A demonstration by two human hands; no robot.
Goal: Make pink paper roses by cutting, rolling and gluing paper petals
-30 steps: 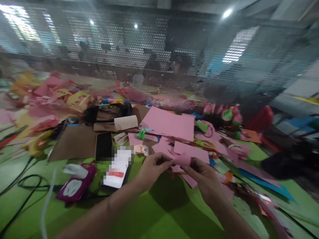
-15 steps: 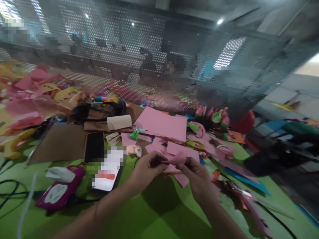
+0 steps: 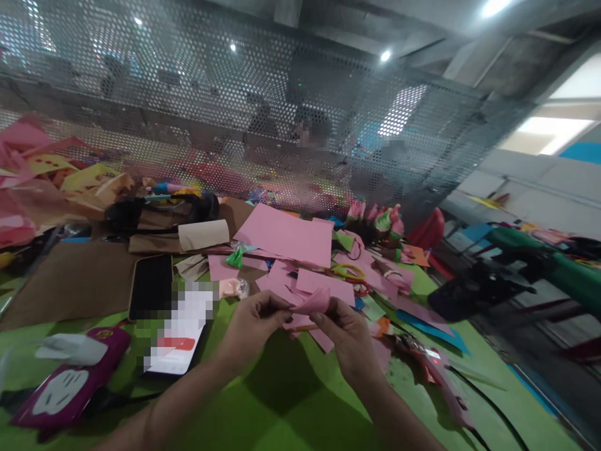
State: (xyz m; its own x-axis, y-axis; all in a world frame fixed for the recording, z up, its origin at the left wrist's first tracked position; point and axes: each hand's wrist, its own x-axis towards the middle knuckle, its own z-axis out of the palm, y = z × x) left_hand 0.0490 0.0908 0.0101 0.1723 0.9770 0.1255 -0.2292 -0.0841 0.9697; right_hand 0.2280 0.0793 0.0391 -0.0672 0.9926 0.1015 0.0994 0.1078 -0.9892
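Pink paper piece (image 3: 313,303), small and curled, held up just above the green table (image 3: 282,407) between both hands, near the middle of the view. Left hand (image 3: 253,326) closed on its left edge, fingertips pinched; right hand (image 3: 345,335) closed on its right side, thumb and forefinger pressing the paper from the front. Both forearms come in from the lower edge, the hands almost touching at the paper. Just behind the hands, a loose heap of cut pink sheets (image 3: 323,285) lying flat, and beyond that a larger pink sheet (image 3: 286,235), also flat. Scissors with yellow and red handles (image 3: 350,275) rest on the scraps to the right of the heap. Left of the hands: a white card with a red patch (image 3: 176,341), partly blurred out, and a dark phone (image 3: 151,287) lying face up on brown paper (image 3: 70,282). A roll of brown paper (image 3: 203,234) sits further back, beside a black bag strap (image 3: 141,210). Small green folded bit (image 3: 236,257) near the roll. Magenta pouch with a white figure (image 3: 70,391) at lower left, a black cable under it. Far left, a pile of pink and yellow cut shapes (image 3: 42,181). Right of the hands, a glue gun (image 3: 427,363) on the table, its cord trailing off right. Perforated metal screen (image 3: 235,113) closes off the back of the table; figures behind it too blurred to read.
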